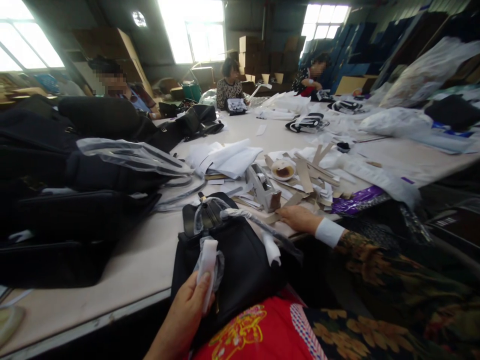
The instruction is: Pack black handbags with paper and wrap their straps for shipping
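Observation:
A black bag (240, 265) leans on the near table edge, over my lap, with clear plastic around its upper straps. My left hand (189, 300) is closed, its thumb pressing a white wrapping strip (208, 257) with clear film around it, in front of the bag. To the right, my right hand (300, 218) reaches to the front of a grey tape dispenser (264, 187), fingertips together just by its brown front end. Whatever those fingertips pinch is too small to make out. Another white-wrapped strap part (271, 249) sticks out on the bag's right side.
Black bags (71, 195) pile up on the left. Beyond the dispenser lie cardboard strips (303, 175), a small bowl (283, 170) with brown residue and white sheets (228, 157). Purple packaging (356, 200) is at the right edge. Several people sit across the table (142, 255).

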The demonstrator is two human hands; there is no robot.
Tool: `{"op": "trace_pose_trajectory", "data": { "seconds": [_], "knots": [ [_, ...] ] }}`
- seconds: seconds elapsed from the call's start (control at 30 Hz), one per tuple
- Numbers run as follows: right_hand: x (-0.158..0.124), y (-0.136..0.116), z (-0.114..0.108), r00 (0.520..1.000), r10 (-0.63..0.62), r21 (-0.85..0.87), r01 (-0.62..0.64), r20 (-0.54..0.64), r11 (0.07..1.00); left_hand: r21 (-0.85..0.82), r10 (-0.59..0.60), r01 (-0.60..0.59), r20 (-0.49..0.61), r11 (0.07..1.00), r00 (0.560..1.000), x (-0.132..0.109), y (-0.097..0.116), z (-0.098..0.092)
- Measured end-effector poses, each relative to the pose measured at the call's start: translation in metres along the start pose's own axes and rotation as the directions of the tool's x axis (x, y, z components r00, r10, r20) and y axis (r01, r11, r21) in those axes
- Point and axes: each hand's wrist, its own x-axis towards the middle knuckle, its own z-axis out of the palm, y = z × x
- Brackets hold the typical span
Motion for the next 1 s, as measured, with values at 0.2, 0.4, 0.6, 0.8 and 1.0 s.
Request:
{"op": "trace_pose_trajectory", "data": {
  "seconds": [0.2,0.4,0.6,0.8,1.0],
  "knots": [
    [0.003,0.001,-0.011,0.995,-0.098,-0.016,0.099,0.030,0.995,0.015,-0.020,0.020,0.024,1.000,0.999,0.002,-0.004,-0.002],
    [0.003,0.000,-0.007,0.984,-0.180,0.034,0.180,0.010,0.983,0.001,0.016,-0.016,0.033,1.000,0.999,0.009,-0.017,-0.006],
    [0.011,-0.002,-0.003,0.981,-0.193,0.025,0.192,0.036,0.981,-0.059,0.015,-0.011,0.053,0.998,0.998,0.013,-0.022,-0.007],
    [0.002,-0.011,-0.032,0.983,-0.151,-0.008,0.151,-0.103,0.988,-0.057,0.031,-0.029,0.028,0.998,0.999,0.006,-0.015,-0.006],
    [-0.003,-0.017,-0.062,0.888,0.270,0.654,0.044,-0.371,0.755,-0.049,0.021,-0.019,0.046,0.999,0.999,0.013,-0.020,-0.008]
  ]
}}
